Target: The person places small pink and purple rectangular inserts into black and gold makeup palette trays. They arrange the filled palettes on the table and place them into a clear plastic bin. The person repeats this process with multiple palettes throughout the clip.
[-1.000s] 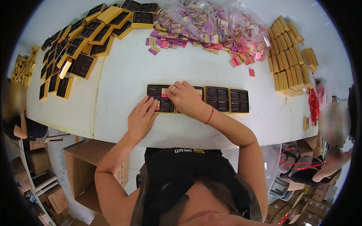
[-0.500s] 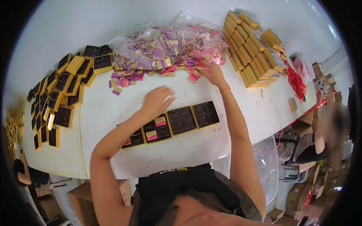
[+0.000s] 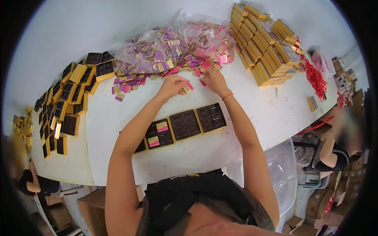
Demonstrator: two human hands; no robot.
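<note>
My left hand [image 3: 172, 87] pinches a small pink-and-gold wrapped square [image 3: 188, 87] between thumb and fingers. To its right, my right hand [image 3: 215, 82] has its fingers closed on a pink wrapped square [image 3: 202, 82], partly hidden by them. Both hands are above the table, just in front of a heap of purple, pink and gold wrapped squares [image 3: 157, 55], some under clear plastic. Nearer me lies a row of gold-edged boxes with dark sectioned trays [image 3: 183, 124]. One box holds two pink-and-gold squares [image 3: 162, 126]; my left forearm covers the row's left part.
Many open gold boxes with dark trays [image 3: 70, 125] are piled at the left. Closed gold boxes [image 3: 262, 51] stand stacked at the back right, beside red ribbon [image 3: 314, 80] and a small box [image 3: 312, 103]. Other people are at both sides.
My left hand has moved right and farther from me, and now holds a wrapped square. My right hand has drawn back slightly from the heap with a pink square.
</note>
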